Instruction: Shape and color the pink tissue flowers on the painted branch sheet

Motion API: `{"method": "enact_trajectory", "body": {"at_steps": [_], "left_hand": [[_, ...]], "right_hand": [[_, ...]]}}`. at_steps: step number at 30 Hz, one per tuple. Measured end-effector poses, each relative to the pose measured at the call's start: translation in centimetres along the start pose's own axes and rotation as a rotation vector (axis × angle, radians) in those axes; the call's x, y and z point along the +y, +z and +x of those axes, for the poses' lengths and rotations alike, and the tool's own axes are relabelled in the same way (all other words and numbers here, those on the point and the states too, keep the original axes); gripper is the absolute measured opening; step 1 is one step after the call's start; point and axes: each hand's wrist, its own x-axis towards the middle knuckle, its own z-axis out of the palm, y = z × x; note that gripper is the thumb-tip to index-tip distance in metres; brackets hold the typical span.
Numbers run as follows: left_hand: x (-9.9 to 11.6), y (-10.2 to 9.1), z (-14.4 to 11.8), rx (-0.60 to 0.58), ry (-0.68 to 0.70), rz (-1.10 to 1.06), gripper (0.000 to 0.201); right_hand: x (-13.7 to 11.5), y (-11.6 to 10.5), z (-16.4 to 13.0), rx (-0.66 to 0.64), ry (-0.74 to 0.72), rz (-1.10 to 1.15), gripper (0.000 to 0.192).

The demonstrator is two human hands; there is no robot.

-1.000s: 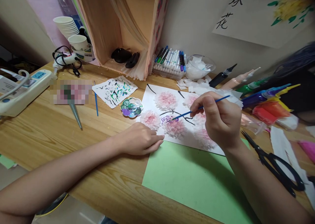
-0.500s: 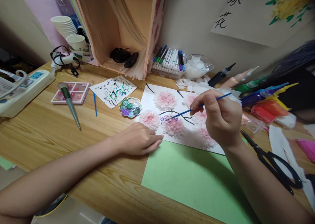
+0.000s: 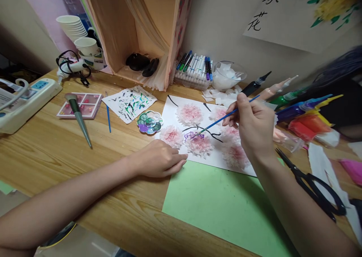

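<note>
My right hand (image 3: 254,125) pinches a thin blue paintbrush (image 3: 223,117) between thumb and fingers. Its bristles touch the upper left of a pink tissue-paper flower (image 3: 200,148), where purple paint lines show. That flower is one of several on a white sheet (image 3: 167,112) with black painted branches. My left hand (image 3: 158,159) lies on the near left edge of the sheet, below another flower (image 3: 171,136), its visible fingers stretched out and holding nothing. Left of the sheet stands a flower-shaped palette (image 3: 149,122) with purple and green paint.
Green paper (image 3: 215,208) lies under the sheet's near side. Black scissors (image 3: 311,185) and paint bags (image 3: 304,127) lie on the right. A paint-smeared paper (image 3: 130,102), a second blue brush (image 3: 109,119) and a makeup brush (image 3: 80,121) are on the left. Markers (image 3: 195,66) stand behind.
My right hand has turned and shifted slightly, and its fingers have spread a little on the brush. The brush tip stays on the same flower. My left hand has barely moved.
</note>
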Motion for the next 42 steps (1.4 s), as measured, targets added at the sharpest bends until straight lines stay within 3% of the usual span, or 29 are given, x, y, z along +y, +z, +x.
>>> {"method": "enact_trajectory", "body": {"at_steps": [12,26,31,33,39,42], "left_hand": [[0.0,0.1,0.0,0.018,0.010,-0.015,0.031],[0.1,0.0,0.1,0.027,0.009,-0.015,0.031],[0.1,0.1,0.0,0.006,-0.009,0.003,0.033],[0.2,0.0,0.0,-0.004,-0.016,0.000,0.033],[0.4,0.0,0.1,0.023,-0.028,-0.026,0.031],[0.4,0.3,0.0,0.048,-0.014,-0.036,0.031]], "right_hand": [[0.5,0.2,-0.2,-0.001,0.051,-0.049,0.035],[0.0,0.1,-0.4,-0.022,-0.036,-0.075,0.037],[-0.7,0.0,-0.6,0.001,-0.130,0.019,0.035],[-1.0,0.4,-1.2,-0.056,-0.185,0.036,0.032],[-0.7,2.0,-3.9,-0.504,-0.313,-0.197,0.021],[-0.3,2.8,-4.7,-0.624,-0.402,-0.288,0.022]]}}
